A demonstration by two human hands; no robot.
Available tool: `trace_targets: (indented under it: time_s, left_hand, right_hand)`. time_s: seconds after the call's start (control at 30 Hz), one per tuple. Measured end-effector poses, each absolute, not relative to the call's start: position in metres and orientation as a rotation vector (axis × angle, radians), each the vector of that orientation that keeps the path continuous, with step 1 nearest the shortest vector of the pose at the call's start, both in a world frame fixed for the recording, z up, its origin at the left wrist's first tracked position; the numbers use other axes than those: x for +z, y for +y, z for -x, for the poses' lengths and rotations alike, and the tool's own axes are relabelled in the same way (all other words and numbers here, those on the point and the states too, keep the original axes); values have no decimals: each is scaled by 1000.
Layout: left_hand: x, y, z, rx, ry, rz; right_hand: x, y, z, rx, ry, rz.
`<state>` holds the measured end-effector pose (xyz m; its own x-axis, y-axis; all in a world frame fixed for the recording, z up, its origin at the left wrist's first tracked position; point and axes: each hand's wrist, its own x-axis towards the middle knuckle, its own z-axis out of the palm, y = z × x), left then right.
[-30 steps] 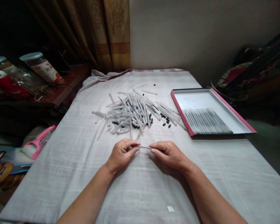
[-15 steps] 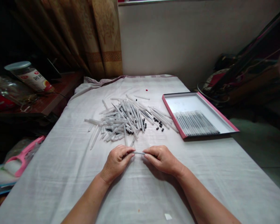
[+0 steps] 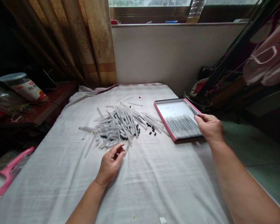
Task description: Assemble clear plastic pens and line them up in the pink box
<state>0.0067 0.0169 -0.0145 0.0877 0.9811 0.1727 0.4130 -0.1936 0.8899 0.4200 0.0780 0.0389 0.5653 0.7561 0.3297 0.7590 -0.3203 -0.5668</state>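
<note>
My right hand [image 3: 209,127] hovers over the right side of a pink-rimmed tray [image 3: 164,119], pinching a clear pen [image 3: 194,111] that points back into the tray. A row of finished pens [image 3: 183,126] lies in the tray's near half. My left hand [image 3: 111,162] rests on the white cloth [image 3: 140,180] with fingers loosely spread, its fingertips by the near edge of a heap of clear pen barrels [image 3: 116,124]. Several small black caps [image 3: 151,129] lie scattered between the heap and the tray.
A plastic jar [image 3: 23,87] lies on a dark wooden shelf at the left. A pink-handled tool [image 3: 8,175] sits below the table's left edge. Curtains hang at the back left; bags and rods crowd the right. A tiny red bit [image 3: 139,97] lies beyond the heap.
Both hands held one pen together in front of me. Now my right hand has carried it right to the tray, and my left hand has let go and opened. The view tilted upward.
</note>
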Motion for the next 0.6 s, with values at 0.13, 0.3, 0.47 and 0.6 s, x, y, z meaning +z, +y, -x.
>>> trace_targets:
  time_s: [0.13, 0.3, 0.47, 0.6]
  left_hand:
    - [-15, 19, -8, 1068, 1420, -1689]
    - [-16, 20, -7, 1057, 1438, -1665]
    - [-16, 21, -6, 1057, 1431, -1673]
    - [-16, 21, -6, 1054, 1422, -1680]
  right_hand:
    - [45, 104, -466, 83, -1208, 2540]
    - [33, 116, -471, 97, -1345, 2768]
    - [20, 115, -476, 64, -1347, 2843]
    - [13, 111, -485, 18, -1375, 2780]
